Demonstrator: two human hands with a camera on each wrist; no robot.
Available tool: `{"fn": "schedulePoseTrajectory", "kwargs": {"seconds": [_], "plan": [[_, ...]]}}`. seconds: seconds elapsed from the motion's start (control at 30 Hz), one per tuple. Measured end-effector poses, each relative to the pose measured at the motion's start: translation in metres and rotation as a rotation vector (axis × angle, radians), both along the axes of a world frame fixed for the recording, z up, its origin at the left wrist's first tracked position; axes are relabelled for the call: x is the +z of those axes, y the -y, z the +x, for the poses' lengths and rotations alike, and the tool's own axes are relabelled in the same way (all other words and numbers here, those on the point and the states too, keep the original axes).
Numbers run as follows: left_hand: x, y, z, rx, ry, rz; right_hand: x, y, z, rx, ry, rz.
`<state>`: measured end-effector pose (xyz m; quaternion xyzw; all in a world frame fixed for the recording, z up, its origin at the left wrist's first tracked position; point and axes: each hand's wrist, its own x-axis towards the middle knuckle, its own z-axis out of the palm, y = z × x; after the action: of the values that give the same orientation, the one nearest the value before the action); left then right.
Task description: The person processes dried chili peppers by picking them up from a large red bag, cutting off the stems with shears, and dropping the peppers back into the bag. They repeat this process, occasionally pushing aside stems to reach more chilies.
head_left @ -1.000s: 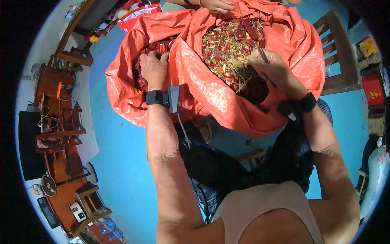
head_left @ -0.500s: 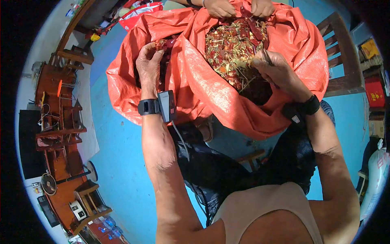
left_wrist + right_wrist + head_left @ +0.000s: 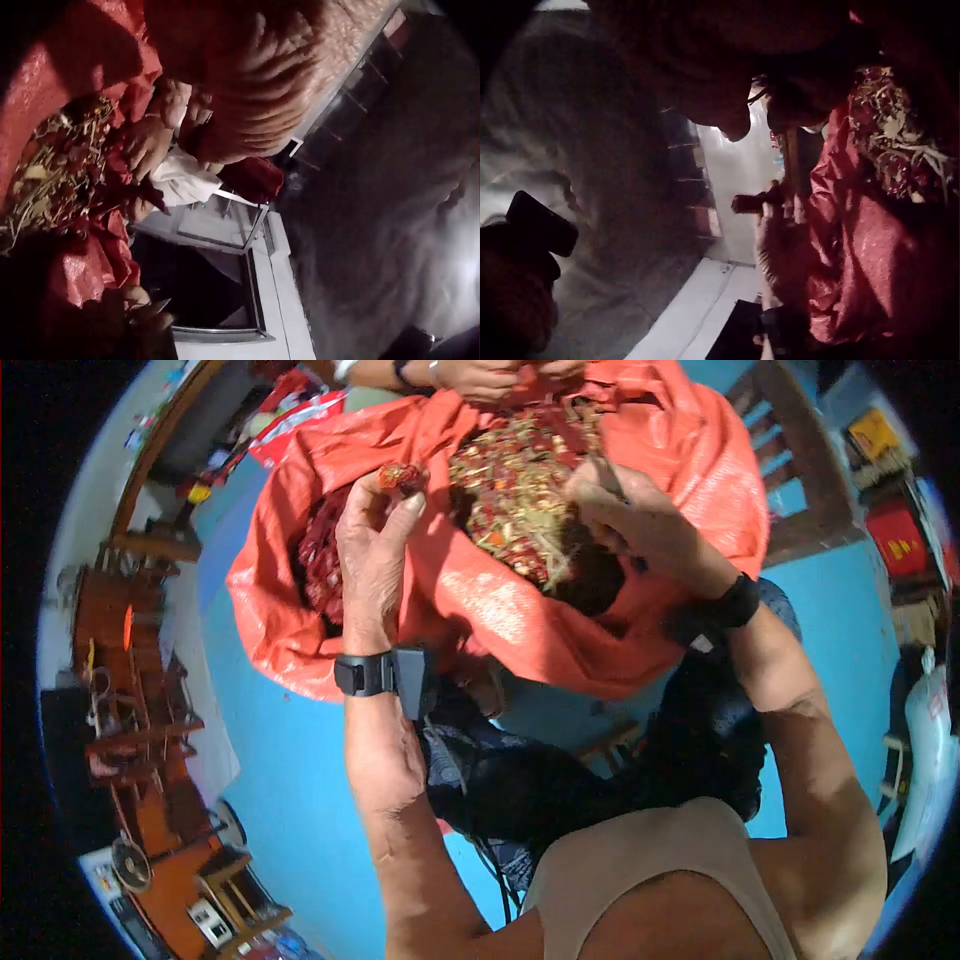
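My left hand (image 3: 372, 540) pinches a dried red chili (image 3: 400, 478) between thumb and fingers, raised over the fold between two orange-red woven sacks. Whole dried chilies (image 3: 322, 565) fill the left sack (image 3: 262, 600). In the left wrist view the chili (image 3: 255, 180) juts out beyond my fingers. My right hand (image 3: 655, 525) grips what looks like scissors (image 3: 612, 482), mostly hidden by the fingers, with a dark blade showing. Under it the right sack (image 3: 700, 450) holds cut chili bits, seeds and pale stems (image 3: 515, 500).
Another person's hands (image 3: 480, 378) work at the far rim of the right sack. A wooden chair (image 3: 800, 470) stands beyond that sack on the right. Wooden furniture (image 3: 140, 710) lines the left side, and a white filled bag (image 3: 925, 760) is at far right.
My left hand has come up out of the left sack with a chili and moved right. My right hand stays over the right sack. The head view has shifted slightly.
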<state>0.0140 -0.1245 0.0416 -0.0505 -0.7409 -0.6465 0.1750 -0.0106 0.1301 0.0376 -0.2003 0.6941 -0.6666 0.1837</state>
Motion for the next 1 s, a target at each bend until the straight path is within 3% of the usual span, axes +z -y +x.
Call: {"fn": "schedulePoseTrajectory", "kwargs": {"seconds": [0.03, 0.1, 0.23, 0.37, 0.43, 0.5, 0.6, 0.67, 0.83, 0.87, 0.9, 0.93, 0.97, 1.0], "plan": [[0.003, -0.011, 0.0, -0.035, -0.007, 0.013, 0.009, -0.003, 0.006, -0.035, -0.007, 0.013], [0.007, -0.034, 0.003, -0.213, 0.137, 0.283, 0.027, -0.014, 0.031, -0.075, 0.085, -0.018], [-0.005, -0.056, -0.004, -0.446, 0.218, 0.47, 0.048, -0.076, 0.093, -0.152, 0.045, -0.11], [-0.008, -0.072, -0.005, -0.538, 0.294, 0.537, 0.031, -0.145, 0.124, -0.772, -0.088, -0.316], [-0.011, -0.078, -0.002, -0.575, 0.344, 0.72, 0.03, -0.175, 0.111, -1.063, -0.138, -0.37], [-0.013, -0.088, -0.003, -0.565, 0.377, 0.756, 0.014, -0.207, 0.077, -1.165, -0.206, -0.356], [-0.024, -0.091, -0.01, -0.563, 0.389, 0.633, -0.018, -0.259, -0.012, -1.162, -0.235, -0.058], [-0.027, -0.098, -0.007, -0.515, 0.346, 0.539, -0.06, -0.322, -0.082, -1.043, -0.771, 0.711], [-0.016, -0.102, 0.001, -0.574, 0.241, 0.477, -0.025, -0.304, -0.071, -1.192, -0.946, 0.721], [-0.013, -0.103, 0.003, -0.552, 0.228, 0.468, -0.006, -0.297, -0.05, -1.265, -0.692, 0.739], [-0.012, -0.103, 0.004, -0.533, 0.217, 0.455, 0.021, -0.253, -0.017, -1.354, -0.638, 0.471], [-0.014, -0.101, 0.003, -0.525, 0.202, 0.457, 0.031, -0.237, 0.009, -1.145, -0.586, -0.037], [-0.015, -0.099, 0.003, -0.515, 0.208, 0.454, 0.058, -0.188, 0.038, -1.208, -0.525, -0.2], [-0.015, -0.098, 0.003, -0.539, 0.19, 0.456, 0.057, -0.196, 0.057, -0.826, -0.578, -0.418]]}}
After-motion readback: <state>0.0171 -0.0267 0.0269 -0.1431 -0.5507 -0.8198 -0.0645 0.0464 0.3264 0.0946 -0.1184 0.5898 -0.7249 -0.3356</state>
